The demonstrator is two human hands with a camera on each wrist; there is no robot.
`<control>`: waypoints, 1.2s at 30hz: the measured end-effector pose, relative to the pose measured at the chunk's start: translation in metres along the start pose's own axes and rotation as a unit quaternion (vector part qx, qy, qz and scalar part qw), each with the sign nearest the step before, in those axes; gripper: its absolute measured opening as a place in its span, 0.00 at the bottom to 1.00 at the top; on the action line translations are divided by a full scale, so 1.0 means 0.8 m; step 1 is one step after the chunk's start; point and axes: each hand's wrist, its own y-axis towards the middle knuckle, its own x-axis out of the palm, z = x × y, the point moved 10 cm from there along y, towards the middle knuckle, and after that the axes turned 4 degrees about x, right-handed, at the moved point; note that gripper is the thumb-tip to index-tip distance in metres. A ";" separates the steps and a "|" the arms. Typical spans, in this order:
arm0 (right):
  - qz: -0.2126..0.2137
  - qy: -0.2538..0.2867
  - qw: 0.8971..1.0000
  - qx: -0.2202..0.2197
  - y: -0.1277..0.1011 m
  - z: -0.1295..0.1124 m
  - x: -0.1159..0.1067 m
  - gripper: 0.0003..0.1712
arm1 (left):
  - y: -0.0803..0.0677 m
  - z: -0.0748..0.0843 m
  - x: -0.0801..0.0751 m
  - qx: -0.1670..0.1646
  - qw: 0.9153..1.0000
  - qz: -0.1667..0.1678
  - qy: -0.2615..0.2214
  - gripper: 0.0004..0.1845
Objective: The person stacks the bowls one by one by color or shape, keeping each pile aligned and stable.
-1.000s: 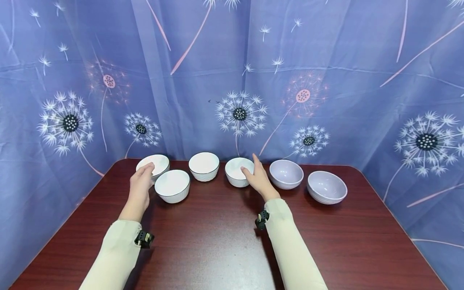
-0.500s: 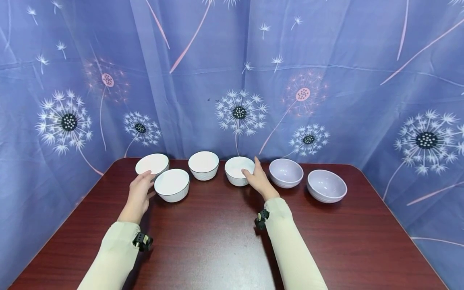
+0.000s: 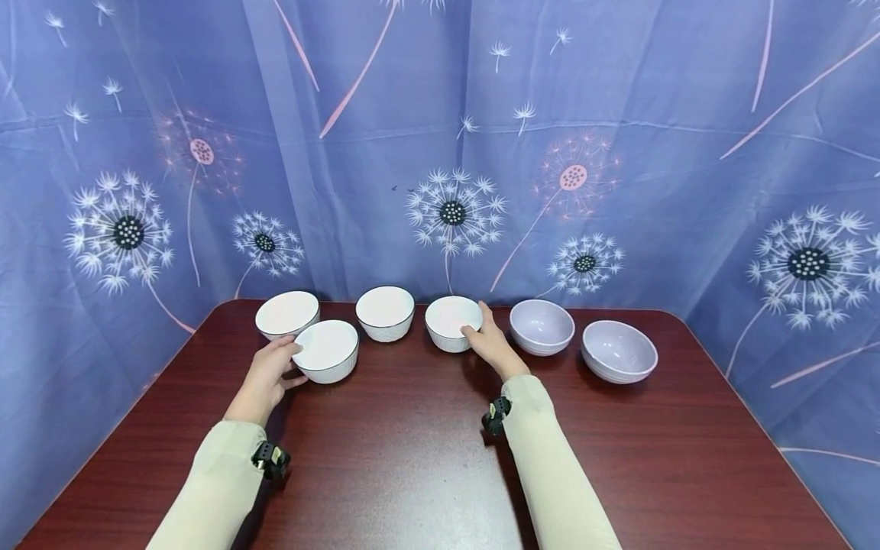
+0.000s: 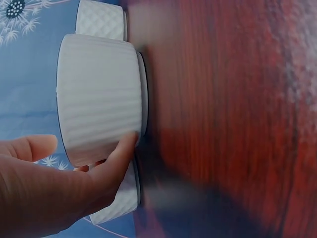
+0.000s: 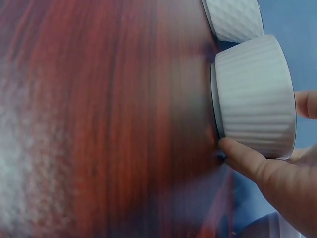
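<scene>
My left hand (image 3: 266, 373) is at the near left side of a white ribbed bowl (image 3: 328, 357). The thumb lies by the rim; in the left wrist view a finger touches the lower wall while the thumb (image 4: 42, 146) stands just above the rim. My right hand (image 3: 493, 345) holds a smaller white ribbed bowl (image 3: 447, 336) by its right side, thumb over the rim. In the right wrist view one finger (image 5: 242, 156) presses near that bowl's base. Both bowls stand upright on the table; the far-side fingers are partly hidden.
A white bowl (image 3: 285, 312) stands behind the left bowl, and another white bowl (image 3: 385, 319) with a textured wall stands between the hands. Two lilac bowls (image 3: 541, 327) are on the right. A blue curtain (image 3: 371, 191) borders the brown table (image 3: 385, 473).
My left hand has shifted from the back left bowl toward the front ribbed bowl and lowered beside it. The right hand's fingers have drawn in against the smaller bowl.
</scene>
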 end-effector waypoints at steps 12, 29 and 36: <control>-0.026 0.155 0.987 0.033 0.000 0.006 0.003 0.36 | -0.042 0.019 0.027 -0.033 0.998 -0.044 -0.021 0.31; -0.021 0.238 0.970 0.044 0.003 0.014 0.005 0.35 | -0.053 0.016 0.030 -0.060 0.992 -0.060 -0.090 0.30; -0.011 0.240 0.970 0.048 0.001 0.013 0.003 0.34 | -0.054 0.018 0.029 -0.059 0.991 -0.058 -0.108 0.28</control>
